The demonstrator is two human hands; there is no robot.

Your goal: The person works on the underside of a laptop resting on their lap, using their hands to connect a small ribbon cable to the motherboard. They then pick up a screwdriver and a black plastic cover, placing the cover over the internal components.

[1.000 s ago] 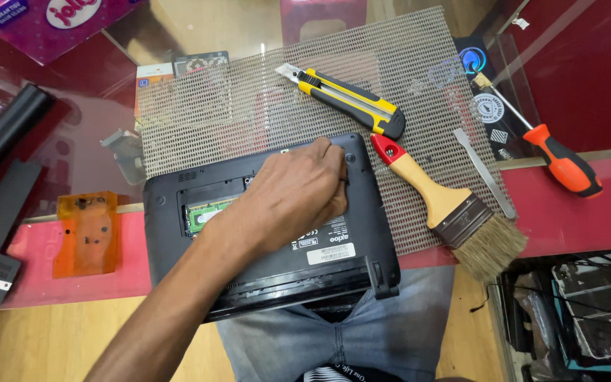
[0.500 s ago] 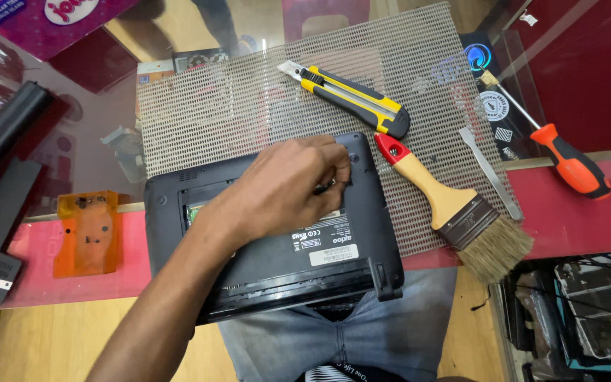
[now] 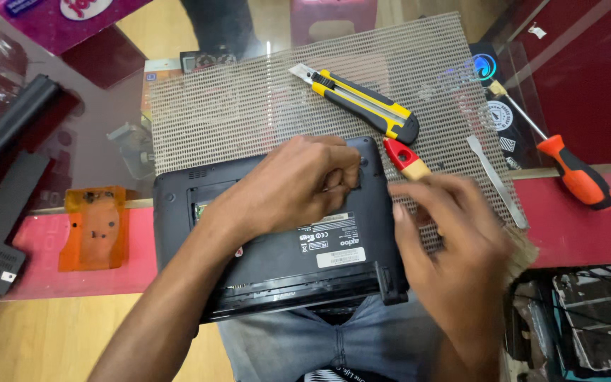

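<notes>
the left hand pinched a corner of the black laptop mid-frame; the open right hand hovered just right, over the brush.

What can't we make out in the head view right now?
- Left hand fingertips curl against the upturned black laptop; what they pinch is hidden.
- Wooden-handled paintbrush with red end: handle and bristles mostly hidden by the blurred right hand.
- Whether the right hand touches the brush: motion blur.
- Laptop's near edge: partly out of sight over the table edge.

Close head view, straight down
</notes>
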